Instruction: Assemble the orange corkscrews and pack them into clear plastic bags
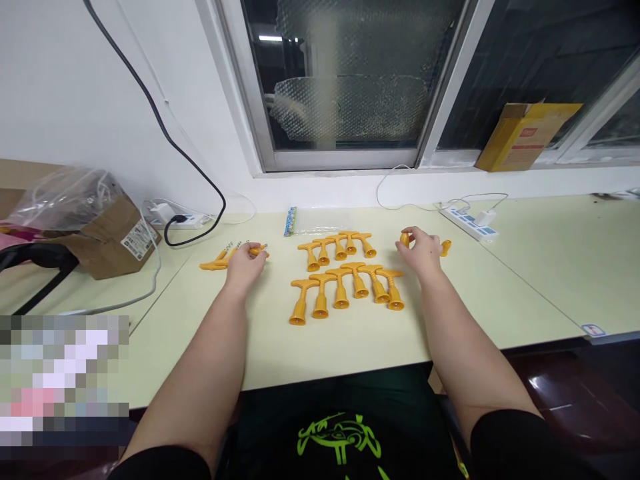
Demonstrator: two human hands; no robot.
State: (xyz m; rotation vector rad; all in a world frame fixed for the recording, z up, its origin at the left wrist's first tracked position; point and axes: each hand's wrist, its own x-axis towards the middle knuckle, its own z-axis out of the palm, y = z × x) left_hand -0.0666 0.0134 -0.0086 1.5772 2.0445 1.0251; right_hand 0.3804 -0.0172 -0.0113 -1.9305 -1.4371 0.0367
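Reaches both bare arms out over the pale tabletop (270,353). Pinches a small yellow bit (259,252) in the left grip (245,267), with a shiny metal tip poking out past the fingers. Has loose yellow parts (214,265) just beside that grip, on the outer side, and a few curly metal bits (229,246) just behind them. Holds a yellow cup (405,238) between thumb and fingers of the right grip (419,253); cannot tell the whole shape, with the fingers partly in the way. Shows one more yellow piece (445,247) just past the right grip, partly behind it.

Between the two grips, shows yellow T-shaped toys lying in two rows: six in the near row (341,293) and five in the far row (340,250), with wide round ends toward the body and crossbars away from it. Behind the far row, shows a clear bag (325,220) lying flat, with a bright strip on its left end. Farther off to the left, shows a brown box (113,243); near the wall on the right, a white power strip (469,223).
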